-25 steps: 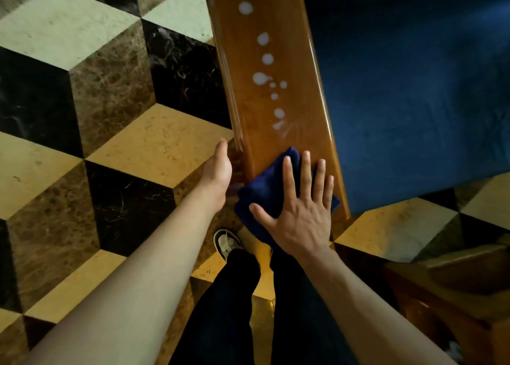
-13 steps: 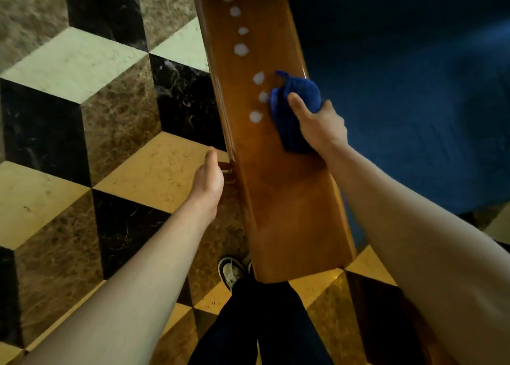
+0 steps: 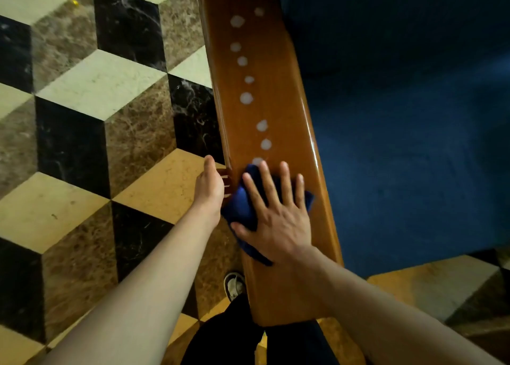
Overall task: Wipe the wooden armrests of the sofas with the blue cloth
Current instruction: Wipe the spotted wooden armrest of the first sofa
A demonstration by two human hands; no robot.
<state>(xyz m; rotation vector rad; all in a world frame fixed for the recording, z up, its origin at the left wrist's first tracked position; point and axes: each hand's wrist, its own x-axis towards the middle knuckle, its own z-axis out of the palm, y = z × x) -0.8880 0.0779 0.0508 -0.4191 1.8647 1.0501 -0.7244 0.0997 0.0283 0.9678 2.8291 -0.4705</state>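
Armrest (image 3: pixel 278 111), wooden and glossy, is seen in the head view running away from the person beside the blue sofa seat (image 3: pixel 400 144). One blue cloth (image 3: pixel 240 207) is pressed flat on the armrest's near part under the right hand (image 3: pixel 276 215), whose fingers are straight and spread. The left hand (image 3: pixel 209 185) is held against the armrest's outer edge; its fingers are hidden, so their grip cannot be told. About nine white spots (image 3: pixel 246 98) are counted beyond the cloth, still unwiped. Most of this armrest is judged left to do.

Dim warm light, glare streaks on the armrest (image 3: pixel 276 111), edges bowed.
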